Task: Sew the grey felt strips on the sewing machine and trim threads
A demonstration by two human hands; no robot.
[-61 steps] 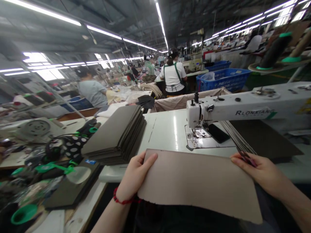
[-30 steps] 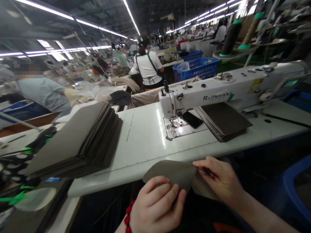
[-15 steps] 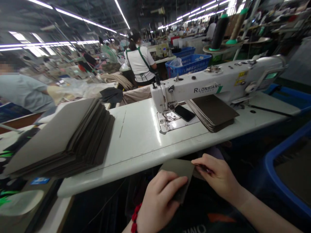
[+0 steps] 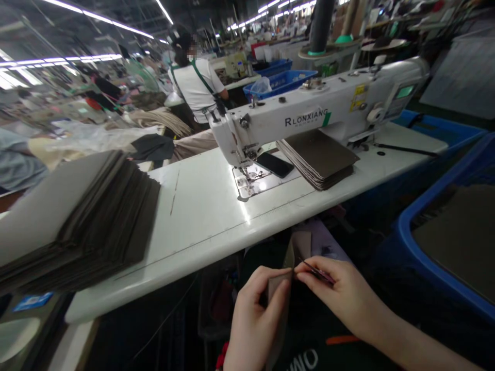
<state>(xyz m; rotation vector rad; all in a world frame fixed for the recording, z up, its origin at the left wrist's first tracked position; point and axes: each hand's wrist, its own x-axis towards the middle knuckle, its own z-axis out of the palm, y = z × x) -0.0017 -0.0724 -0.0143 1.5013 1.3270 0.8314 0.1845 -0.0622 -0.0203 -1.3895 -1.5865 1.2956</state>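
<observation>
My left hand (image 4: 256, 318) pinches a folded sheet of grey-beige leatherette (image 4: 279, 288), which stands on edge below the table front. My right hand (image 4: 334, 290) is shut on a small pair of snips (image 4: 318, 272) with dark pinkish handles. Their tips sit against the upper part of the folded sheet, close to my left fingers. A red beaded bracelet (image 4: 221, 358) shows at my left wrist, mostly cut off by the frame. The sheet's lower end is partly hidden by my left hand.
A white sewing table (image 4: 193, 229) carries a Rlonxiang sewing machine (image 4: 305, 118), a phone (image 4: 274, 165), a small stack of dark sheets (image 4: 319, 157) and a large stack (image 4: 88, 221). A blue crate (image 4: 436, 247) stands to my right. A co-worker (image 4: 193, 85) stands beyond.
The sheet is folded narrower and now stands on edge. My hands have come closer together, with the snips at the sheet. The view has turned right, shifting the table left.
</observation>
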